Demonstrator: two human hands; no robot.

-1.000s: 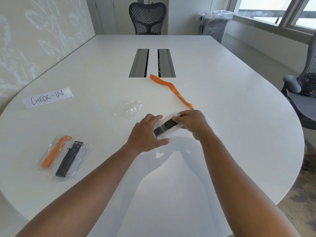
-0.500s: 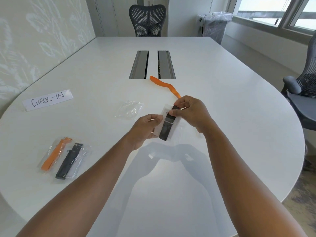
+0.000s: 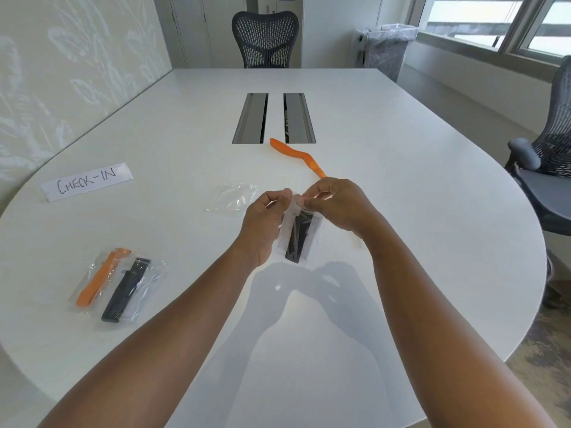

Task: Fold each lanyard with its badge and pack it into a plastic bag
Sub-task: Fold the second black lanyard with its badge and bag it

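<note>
Both hands meet above the white table [image 3: 401, 186], pinching the top edge of a clear plastic bag [image 3: 285, 233] from either side. On its side, the left hand [image 3: 265, 220] has thumb and curled fingers closed on the bag's upper left corner; the right hand [image 3: 336, 208] pinches the upper right part of the same edge, its fingers bent inward. The bag hangs upright below the fingertips, and a folded black lanyard [image 3: 298, 239] sits inside it, running down to the bag's lower end. Whether a badge is in there too cannot be told.

Just beyond the right hand, a loose orange lanyard [image 3: 293, 154] lies stretched on the table, its near end hidden behind the knuckles. Just left of the left hand and a little farther off lies an empty, crumpled clear bag [image 3: 231, 200]. Well to the left and nearer the person than the hands rest two packed bags side by side: one with an orange lanyard [image 3: 99, 281], the other with a black lanyard [image 3: 125, 290].

Far left of the hands stands a white paper sign [image 3: 86, 182], handwritten in dark marker: "CHECK-IN". No other writing or brand can be read.
</note>
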